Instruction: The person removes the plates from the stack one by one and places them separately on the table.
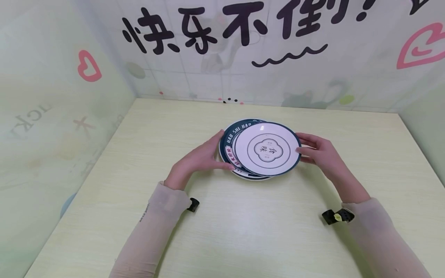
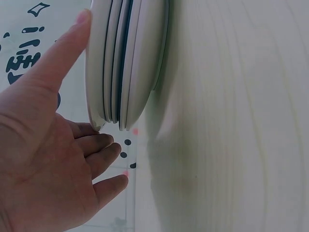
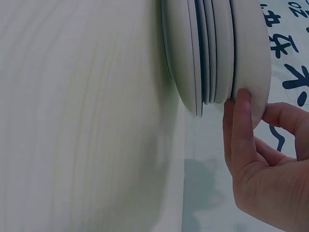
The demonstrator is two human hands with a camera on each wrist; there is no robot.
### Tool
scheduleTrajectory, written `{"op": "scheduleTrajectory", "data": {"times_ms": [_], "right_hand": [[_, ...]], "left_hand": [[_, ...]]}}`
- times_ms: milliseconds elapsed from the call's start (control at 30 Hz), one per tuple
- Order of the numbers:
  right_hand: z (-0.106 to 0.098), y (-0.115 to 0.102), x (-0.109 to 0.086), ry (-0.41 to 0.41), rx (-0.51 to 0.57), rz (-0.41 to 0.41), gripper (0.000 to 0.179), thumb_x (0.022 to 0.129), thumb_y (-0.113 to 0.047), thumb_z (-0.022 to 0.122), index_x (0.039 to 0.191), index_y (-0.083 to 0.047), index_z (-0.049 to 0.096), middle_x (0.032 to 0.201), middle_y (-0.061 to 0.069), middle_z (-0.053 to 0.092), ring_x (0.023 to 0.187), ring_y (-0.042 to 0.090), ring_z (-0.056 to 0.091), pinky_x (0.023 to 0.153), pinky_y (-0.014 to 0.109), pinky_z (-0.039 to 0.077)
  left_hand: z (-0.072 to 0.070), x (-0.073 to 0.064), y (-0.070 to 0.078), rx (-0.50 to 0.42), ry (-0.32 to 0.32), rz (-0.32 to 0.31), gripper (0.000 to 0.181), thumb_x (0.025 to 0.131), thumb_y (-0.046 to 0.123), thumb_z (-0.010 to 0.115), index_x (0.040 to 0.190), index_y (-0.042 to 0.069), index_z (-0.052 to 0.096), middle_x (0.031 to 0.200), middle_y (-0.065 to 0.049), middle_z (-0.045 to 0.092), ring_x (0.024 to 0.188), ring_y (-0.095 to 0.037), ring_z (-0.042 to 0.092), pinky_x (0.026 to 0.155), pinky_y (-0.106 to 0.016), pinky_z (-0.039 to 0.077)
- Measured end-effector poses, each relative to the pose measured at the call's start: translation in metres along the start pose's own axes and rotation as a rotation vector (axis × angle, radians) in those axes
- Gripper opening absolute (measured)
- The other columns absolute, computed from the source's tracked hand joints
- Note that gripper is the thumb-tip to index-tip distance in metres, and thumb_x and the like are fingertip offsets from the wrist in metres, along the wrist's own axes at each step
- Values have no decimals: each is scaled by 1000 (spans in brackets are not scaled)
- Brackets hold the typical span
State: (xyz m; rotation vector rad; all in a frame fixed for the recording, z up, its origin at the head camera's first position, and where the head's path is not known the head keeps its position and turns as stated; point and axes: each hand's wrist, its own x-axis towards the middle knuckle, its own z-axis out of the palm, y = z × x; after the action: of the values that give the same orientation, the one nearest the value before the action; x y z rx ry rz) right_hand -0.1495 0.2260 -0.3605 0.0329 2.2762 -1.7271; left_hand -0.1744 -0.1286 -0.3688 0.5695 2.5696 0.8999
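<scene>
A stack of plates stands on the table, leaning toward the right at its top. Uppermost is a white plate (image 1: pixel 247 144) with a dark blue rim and a printed flower-shaped emblem. Below it, a dark teal patterned plate (image 1: pixel 226 142) shows lettering along its left side. My right hand (image 1: pixel 318 151) pinches the white plate's right rim between thumb and fingers. At the left edge of the stack, my left hand (image 1: pixel 203 156) spreads its thumb and fingers against the rims. From the side, several plate edges (image 2: pixel 113 63) show, one above another.
The pale wood-grain table (image 1: pixel 243 231) stretches out around the stack. Behind it rises a wall (image 1: pixel 215 83) with black lettering and pink hearts, and side walls flank the table. Dark straps (image 1: pixel 338 217) sit at both wrists.
</scene>
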Motion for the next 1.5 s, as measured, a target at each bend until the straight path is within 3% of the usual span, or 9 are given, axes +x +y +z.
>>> {"op": "scheduleTrajectory", "data": {"times_ms": [200,333,567,1500], "right_hand": [[0,0,-1,3,35,22,61,98,-14,62,153,-4,37,124,-10,57,96,-7,63,82,17,60],[0,1,-2,5,140,38,60,97,-12,63,151,-3,38,112,-18,63,92,-4,64,78,19,61],[1,1,-3,10,301,61,55,95,-9,66,145,-7,43,106,-15,68,87,2,67,73,20,62],[-12,5,-6,48,459,32,49,93,-3,67,137,-11,48,104,-13,71,83,4,68,69,21,62]], "left_hand": [[0,0,0,-5,-2,-9,128,73,52,85,161,8,2,169,-10,7,157,-27,11,128,-43,18],[0,0,-1,-6,-2,-6,128,73,51,85,161,8,2,169,-10,7,157,-26,11,128,-43,18],[0,0,-1,1,-1,-11,128,73,52,85,161,9,2,169,-10,6,157,-26,10,128,-42,17],[0,-1,2,7,3,-6,127,74,50,85,161,6,3,169,-12,6,157,-27,11,129,-42,17]]}}
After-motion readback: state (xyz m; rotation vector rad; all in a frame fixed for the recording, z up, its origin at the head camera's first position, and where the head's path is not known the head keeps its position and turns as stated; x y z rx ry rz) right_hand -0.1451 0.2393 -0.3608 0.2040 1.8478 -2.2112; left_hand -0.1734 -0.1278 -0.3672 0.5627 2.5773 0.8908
